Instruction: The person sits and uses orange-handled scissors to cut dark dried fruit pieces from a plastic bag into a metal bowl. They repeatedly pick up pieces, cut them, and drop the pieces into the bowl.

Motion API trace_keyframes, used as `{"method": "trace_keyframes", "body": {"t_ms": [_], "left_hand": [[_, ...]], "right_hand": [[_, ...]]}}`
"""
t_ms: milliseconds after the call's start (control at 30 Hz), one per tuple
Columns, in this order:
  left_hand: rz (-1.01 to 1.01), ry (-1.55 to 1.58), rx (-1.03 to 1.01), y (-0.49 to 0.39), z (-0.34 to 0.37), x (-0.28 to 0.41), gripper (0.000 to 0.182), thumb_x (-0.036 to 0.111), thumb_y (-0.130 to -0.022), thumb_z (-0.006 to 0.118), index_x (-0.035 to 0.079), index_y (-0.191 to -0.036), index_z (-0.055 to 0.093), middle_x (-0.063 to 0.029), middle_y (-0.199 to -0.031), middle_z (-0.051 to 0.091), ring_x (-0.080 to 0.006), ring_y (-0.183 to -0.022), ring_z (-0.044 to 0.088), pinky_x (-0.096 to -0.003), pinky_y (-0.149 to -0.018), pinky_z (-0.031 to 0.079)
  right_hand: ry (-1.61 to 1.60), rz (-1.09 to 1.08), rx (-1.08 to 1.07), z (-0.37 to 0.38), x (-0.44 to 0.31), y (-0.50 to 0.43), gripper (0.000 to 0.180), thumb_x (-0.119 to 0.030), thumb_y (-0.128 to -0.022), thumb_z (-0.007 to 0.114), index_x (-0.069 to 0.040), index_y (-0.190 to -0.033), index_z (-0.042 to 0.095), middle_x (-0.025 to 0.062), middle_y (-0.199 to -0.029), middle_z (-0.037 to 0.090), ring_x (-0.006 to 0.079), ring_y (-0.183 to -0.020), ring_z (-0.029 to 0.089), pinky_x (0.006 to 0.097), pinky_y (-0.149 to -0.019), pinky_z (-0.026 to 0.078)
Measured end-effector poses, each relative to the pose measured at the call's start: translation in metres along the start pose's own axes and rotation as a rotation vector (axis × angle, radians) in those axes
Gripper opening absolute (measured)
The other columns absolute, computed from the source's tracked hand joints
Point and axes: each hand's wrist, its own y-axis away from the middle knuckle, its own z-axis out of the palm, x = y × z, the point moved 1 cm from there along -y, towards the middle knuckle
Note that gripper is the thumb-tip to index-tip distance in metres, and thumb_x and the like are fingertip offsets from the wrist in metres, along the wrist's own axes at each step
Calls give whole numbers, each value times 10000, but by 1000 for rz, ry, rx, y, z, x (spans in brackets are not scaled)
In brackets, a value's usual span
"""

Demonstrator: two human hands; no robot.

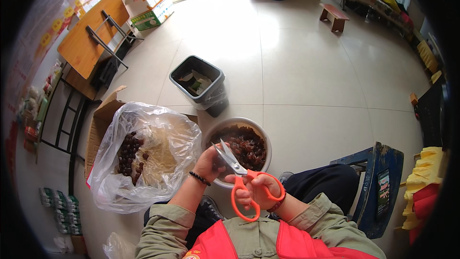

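My right hand [263, 189] grips orange-handled scissors [240, 178], whose parted metal blades point up and left. Just left of the blades is my left hand [209, 163], over the near left rim of a round pale basin [268, 140]. Its fingers are partly behind the blades, and whether they hold something cannot be told. Dark red-brown, glossy pieces [248, 144], possibly dried fruit, fill much of the basin. To the left, a clear plastic bag [179, 122] lines an open cardboard box [94, 126]; whole dark round fruits [130, 153] lie inside it.
A grey bin [212, 95] with a liner and some scraps stands beyond the basin. A worn blue wooden stool [372, 183] bearing a phone [383, 190] is at the right. A folded table [91, 32] leans at the upper left; a small bench [334, 16] stands farther off.
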Motion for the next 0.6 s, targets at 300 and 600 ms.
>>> {"method": "trace_keyframes", "body": {"t_ms": [300, 600], "left_hand": [[26, 59, -8, 1, -3, -2, 346, 366, -874, 594, 128, -1126, 587, 17, -942, 617, -76, -719, 539, -214, -501, 374], [63, 123, -188, -3, -5, -3, 377, 352, -888, 599, 84, -1149, 552, -39, -1008, 623, -107, -809, 586, -196, -477, 393]], "right_hand": [[58, 3, 18, 0, -3, 1, 670, -217, -823, 468, 14, -1422, 273, 71, -861, 462, 197, -779, 472, 327, -713, 400], [-31, 24, -64, 5, 1, 1, 696, -233, -829, 495, 22, -1428, 250, 77, -852, 460, 196, -765, 466, 309, -699, 394]]}}
